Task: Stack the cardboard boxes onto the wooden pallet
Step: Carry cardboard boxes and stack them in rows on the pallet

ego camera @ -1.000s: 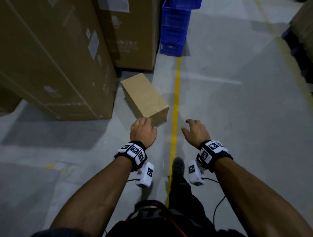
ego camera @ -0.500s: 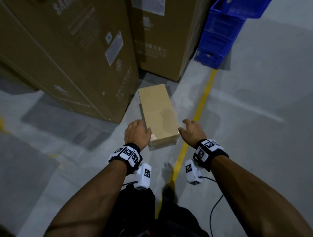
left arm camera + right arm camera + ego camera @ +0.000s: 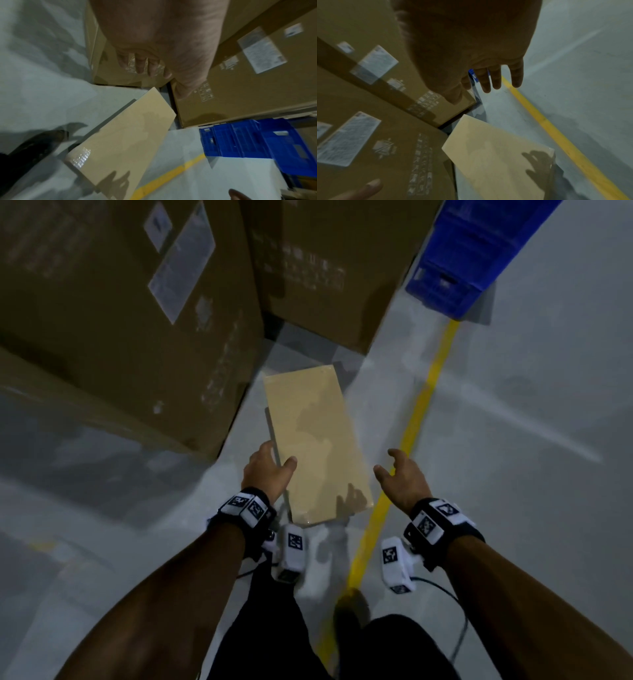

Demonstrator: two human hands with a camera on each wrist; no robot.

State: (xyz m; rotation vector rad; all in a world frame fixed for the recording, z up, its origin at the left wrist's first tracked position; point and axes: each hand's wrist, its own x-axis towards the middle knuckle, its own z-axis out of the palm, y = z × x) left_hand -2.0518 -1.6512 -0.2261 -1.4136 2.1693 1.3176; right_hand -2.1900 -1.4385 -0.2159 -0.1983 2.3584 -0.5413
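Observation:
A small tan cardboard box (image 3: 315,446) lies flat on the grey floor, long side pointing away from me. My left hand (image 3: 265,470) hovers at its near left edge with the thumb over the top face. The left wrist view shows its fingers (image 3: 140,63) straight and the box (image 3: 123,142) some way below them. My right hand (image 3: 399,477) is spread, palm inward, just right of the box and apart from it; its fingers (image 3: 494,77) are straight above the box (image 3: 496,155). Neither hand holds anything. No pallet is in view.
Two large brown cartons (image 3: 120,320) (image 3: 325,268) with labels stand close behind and left of the small box. Blue plastic crates (image 3: 462,261) are stacked at the back right. A yellow floor line (image 3: 411,433) runs right of the box. My shoe (image 3: 349,607) is below.
I have stepped closer and bent over the small box. Both hands have come forward and down to flank its near end, the left thumb now over its top.

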